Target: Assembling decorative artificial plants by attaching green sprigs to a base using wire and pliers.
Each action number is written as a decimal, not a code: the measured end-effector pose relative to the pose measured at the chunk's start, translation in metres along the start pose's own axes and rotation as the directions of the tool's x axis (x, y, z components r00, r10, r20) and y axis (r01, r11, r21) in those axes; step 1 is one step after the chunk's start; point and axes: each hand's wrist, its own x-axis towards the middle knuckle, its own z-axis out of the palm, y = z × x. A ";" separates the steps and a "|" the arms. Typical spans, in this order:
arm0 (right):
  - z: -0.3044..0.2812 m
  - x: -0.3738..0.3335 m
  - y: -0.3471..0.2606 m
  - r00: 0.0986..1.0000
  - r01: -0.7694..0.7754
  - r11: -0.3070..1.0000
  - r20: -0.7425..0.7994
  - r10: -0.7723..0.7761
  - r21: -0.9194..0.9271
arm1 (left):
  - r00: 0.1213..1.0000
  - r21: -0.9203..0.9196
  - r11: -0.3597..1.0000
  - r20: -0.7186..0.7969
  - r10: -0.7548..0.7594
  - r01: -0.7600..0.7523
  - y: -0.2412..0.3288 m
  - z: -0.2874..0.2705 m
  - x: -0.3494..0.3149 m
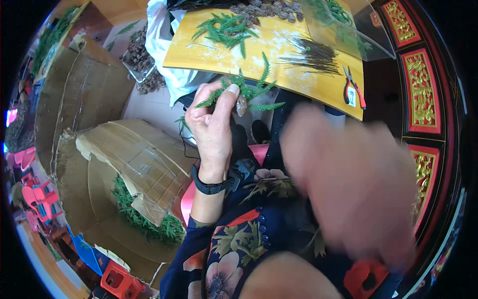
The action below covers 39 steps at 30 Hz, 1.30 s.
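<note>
My left hand [211,119] is closed around a bunch of green fern-like sprigs [261,91], its thumb pressed on the stems where they meet. A small brown pine cone [241,106] hangs below that thumb, against the sprigs. The bunch is held just off the near edge of the yellow table [239,64], above my lap. Large and smeared by motion, my right hand [348,179] is raised to the right, apart from the sprigs. Its fingers are too blurred to show whether anything is in them.
On the table lie loose sprigs [226,31], thin dark wires [318,56], red-handled pliers [351,87] and several pine cones [279,10]. A clear plastic bin [381,37] stands back right. To my left, a cardboard box [134,149] holds greenery [154,224], near a tray of cones [137,55].
</note>
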 end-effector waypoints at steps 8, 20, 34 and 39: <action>-0.078 0.029 0.070 0.920 -0.377 0.671 -0.177 0.349 -0.638 | 0.987 0.170 0.973 0.074 0.146 -0.157 -0.003 0.012 0.003; -0.096 0.013 0.085 0.888 -0.458 0.796 -0.242 0.390 -0.396 | 0.989 0.153 0.977 0.035 0.142 -0.146 -0.003 0.021 -0.003; -0.113 0.016 0.065 0.856 -0.480 0.709 -0.099 0.508 -0.517 | 0.931 -0.228 0.909 0.201 -0.305 0.348 -0.001 0.017 -0.002; -0.116 0.025 0.052 0.936 -0.139 0.581 0.086 0.342 -0.802 | 0.870 -0.280 0.836 0.297 -0.393 0.473 -0.003 0.010 0.006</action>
